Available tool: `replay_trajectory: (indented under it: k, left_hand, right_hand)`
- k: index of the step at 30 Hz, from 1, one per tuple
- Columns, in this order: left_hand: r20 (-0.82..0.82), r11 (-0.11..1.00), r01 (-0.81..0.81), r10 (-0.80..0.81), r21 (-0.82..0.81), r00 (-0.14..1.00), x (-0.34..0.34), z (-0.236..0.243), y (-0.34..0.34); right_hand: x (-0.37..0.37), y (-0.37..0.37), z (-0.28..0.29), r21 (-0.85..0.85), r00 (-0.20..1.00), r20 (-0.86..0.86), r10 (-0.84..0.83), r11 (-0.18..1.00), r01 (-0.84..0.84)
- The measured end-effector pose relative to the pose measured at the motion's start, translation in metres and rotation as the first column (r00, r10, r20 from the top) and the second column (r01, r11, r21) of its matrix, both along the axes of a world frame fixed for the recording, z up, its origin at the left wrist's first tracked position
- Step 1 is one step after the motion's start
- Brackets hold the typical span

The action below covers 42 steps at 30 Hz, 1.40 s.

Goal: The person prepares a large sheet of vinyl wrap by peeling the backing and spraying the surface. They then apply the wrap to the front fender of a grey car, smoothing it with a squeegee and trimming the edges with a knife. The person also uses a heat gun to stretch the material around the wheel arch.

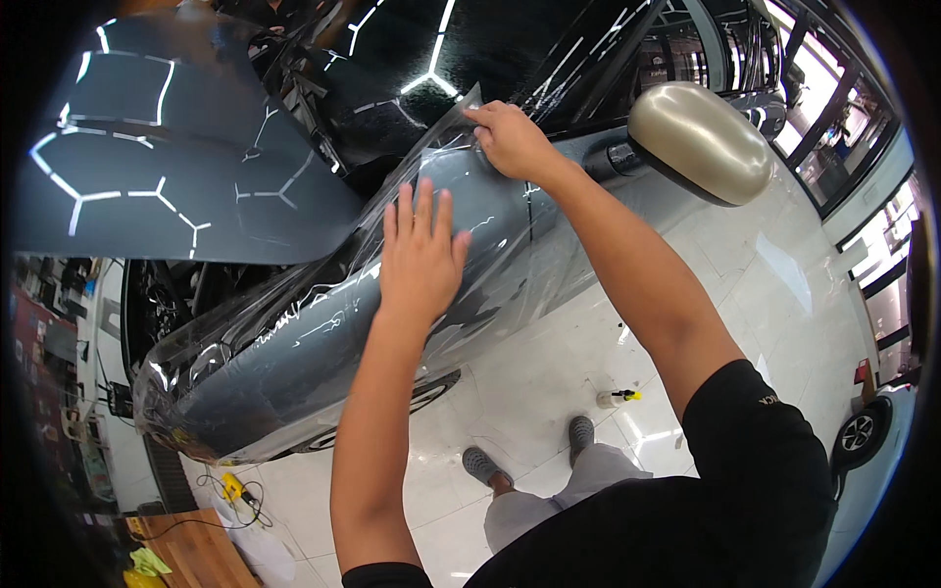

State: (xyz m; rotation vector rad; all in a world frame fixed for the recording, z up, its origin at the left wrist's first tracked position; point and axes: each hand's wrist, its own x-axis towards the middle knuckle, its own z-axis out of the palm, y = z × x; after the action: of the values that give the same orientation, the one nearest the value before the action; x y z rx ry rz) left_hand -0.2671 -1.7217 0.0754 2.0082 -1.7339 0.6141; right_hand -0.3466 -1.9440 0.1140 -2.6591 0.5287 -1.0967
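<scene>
A sheet of clear film (459, 120) is draped along the grey front fender (284, 367) of a car, wrinkled along its upper edge and hanging past the fender's lower side. With fingers spread, my left hand (423, 260) lies flat over the film on top of the fender. Farther up, near the base of the windscreen, my right hand (515, 142) is closed, pinching the film's edge between thumb and fingers. A corner of film stands up beyond those fingertips.
The raised grey hood (196, 186) is at the left. A gold-coloured side mirror (701, 142) juts out beyond my right forearm. On the tiled floor stands a spray bottle (618, 398). A yellow corded tool (232, 487) lies lower left, by a wooden surface (191, 551). Another car (872, 441) is at right.
</scene>
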Motion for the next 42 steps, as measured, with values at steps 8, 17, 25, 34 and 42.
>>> replay_trajectory:
  k: [8, 17, 25, 34, 42]
  left_hand:
    - [0.197, 0.990, -0.131, 0.120, 0.049, 0.973, 0.026, 0.019, -0.067]
    - [0.159, 0.994, 0.089, -0.098, 0.060, 0.982, -0.024, 0.021, -0.036]
    - [0.223, 0.995, 0.024, -0.045, 0.096, 0.974, -0.031, -0.009, -0.024]
    - [0.249, 0.995, -0.013, -0.011, 0.097, 0.968, -0.036, -0.003, -0.031]
    - [-0.113, 0.898, -0.344, 0.325, -0.275, 0.939, -0.023, -0.026, 0.104]
  right_hand:
    - [-0.088, 0.028, -0.022, 0.050, 0.987, 0.157, 0.028, 0.998, -0.036]
    - [-0.123, 0.052, -0.069, -0.223, 0.986, 0.041, -0.159, 0.961, 0.164]
    - [-0.125, 0.070, -0.080, -0.113, 0.987, 0.089, -0.137, 0.983, 0.147]
    - [-0.124, 0.090, -0.079, -0.152, 0.965, -0.067, -0.252, 0.959, 0.239]
    - [-0.079, 0.089, -0.072, -0.150, 0.995, -0.089, -0.052, 0.988, 0.038]
